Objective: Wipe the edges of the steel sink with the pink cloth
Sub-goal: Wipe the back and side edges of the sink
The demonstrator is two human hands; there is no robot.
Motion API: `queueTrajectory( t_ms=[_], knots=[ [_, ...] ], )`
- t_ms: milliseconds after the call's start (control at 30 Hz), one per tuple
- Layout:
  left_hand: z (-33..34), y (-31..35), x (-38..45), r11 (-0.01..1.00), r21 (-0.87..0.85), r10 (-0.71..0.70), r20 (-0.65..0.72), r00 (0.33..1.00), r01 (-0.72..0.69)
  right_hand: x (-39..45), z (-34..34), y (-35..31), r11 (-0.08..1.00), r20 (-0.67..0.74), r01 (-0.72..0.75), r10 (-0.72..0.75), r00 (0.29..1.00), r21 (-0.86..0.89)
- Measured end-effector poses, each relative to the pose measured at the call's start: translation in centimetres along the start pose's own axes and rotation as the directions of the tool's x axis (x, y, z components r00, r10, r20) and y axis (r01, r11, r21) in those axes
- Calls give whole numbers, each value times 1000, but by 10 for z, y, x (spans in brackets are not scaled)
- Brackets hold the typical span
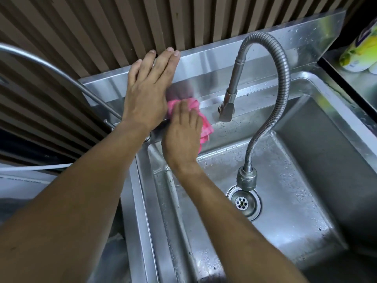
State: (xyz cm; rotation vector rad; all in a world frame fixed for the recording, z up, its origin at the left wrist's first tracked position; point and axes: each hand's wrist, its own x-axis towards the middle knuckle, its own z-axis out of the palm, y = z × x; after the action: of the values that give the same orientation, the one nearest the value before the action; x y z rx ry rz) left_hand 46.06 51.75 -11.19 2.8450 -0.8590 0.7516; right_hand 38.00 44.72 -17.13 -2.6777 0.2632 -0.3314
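The steel sink fills the middle and right of the head view, its basin wet with drops. A pink cloth lies bunched on the sink's back ledge, left of the tap base. My right hand presses down on the cloth with its fingers laid over it; most of the cloth is hidden beneath the hand. My left hand rests flat against the steel backsplash just above and left of the cloth, fingers straight and reaching its top edge.
A flexible steel tap arches from the back ledge down over the drain. A second tap pipe crosses at the left above a neighbouring basin. A yellow-green packet lies at the far right. Ribbed brown wall panels stand behind.
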Motion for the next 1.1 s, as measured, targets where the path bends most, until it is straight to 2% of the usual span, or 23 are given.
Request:
queueTrajectory(
  t_ms=[33,67,133,167,233,267,333,400,467,567,633,733,767,800,833,867,900,933,967,1000,1033,1067,1100],
  knots=[
    [-1,2,0,1000,-5,-3,1,1000,3,-5,3,9,981,37,195,-195,980,18],
    [-2,3,1,1000,3,-8,-9,1000,8,-6,4,19,931,62,363,-365,929,42],
    [-1,3,1,1000,10,-29,-27,999,29,0,5,29,841,53,540,-541,840,30],
    [0,3,1,1000,-1,-31,-24,999,31,2,4,31,843,57,538,-537,842,3],
    [-1,0,1,1000,-21,-14,-13,1000,14,3,3,30,895,56,433,-429,901,-109],
    [-2,-1,1,1000,-24,-3,-12,1000,3,4,-1,33,923,36,344,-343,939,-172],
    [-1,-2,0,1000,-24,5,-4,1000,-5,7,-17,37,978,39,107,-102,994,-180],
    [-1,-1,-1,1000,-14,5,2,1000,-5,11,-33,33,985,120,-69,89,989,-158],
    [-3,2,-2,1000,0,-5,20,1000,5,12,-34,24,969,147,-111,146,978,-220],
    [-3,5,-5,1000,22,-11,23,1000,11,10,-24,27,940,69,-101,130,989,-325],
    [0,7,-5,998,56,-21,16,1000,20,4,-28,42,956,102,13,18,995,-292],
    [1,9,-5,995,97,-24,7,1000,23,-41,-48,68,964,211,256,-235,949,-75],
    [1,10,-5,994,103,-22,-4,1000,22,-66,-62,81,969,245,239,-248,937,67],
    [1,10,-5,994,108,-22,-18,1000,24,-91,-80,97,959,251,141,-203,946,247],
    [2,11,-5,993,111,-24,-31,999,27,-112,-105,114,905,285,-41,-90,954,424],
    [3,12,-6,993,114,-28,-41,999,32,-123,-133,131,777,370,-267,47,928,570],
    [5,14,-5,992,119,-36,-46,998,41,-125,-159,150,581,467,-475,176,866,661],
    [7,17,-3,990,128,-46,-48,998,51,-121,-183,175,434,501,-592,315,806,679],
    [9,20,1,988,141,-56,-51,997,62,-113,-199,199,293,504,-645,432,748,706],
    [10,23,5,985,160,-58,-51,997,66,-98,-208,220,243,446,-629,523,726,739],
    [12,26,9,981,187,-44,-49,998,52,-74,-207,231,321,315,-561,573,757,763],
    [14,28,13,975,220,-16,-49,999,27,-46,-200,233,506,108,-437,554,825,743],
    [16,31,16,967,253,17,-52,999,-3,-16,-187,226,683,-114,-246,436,893,688]
  ],
)
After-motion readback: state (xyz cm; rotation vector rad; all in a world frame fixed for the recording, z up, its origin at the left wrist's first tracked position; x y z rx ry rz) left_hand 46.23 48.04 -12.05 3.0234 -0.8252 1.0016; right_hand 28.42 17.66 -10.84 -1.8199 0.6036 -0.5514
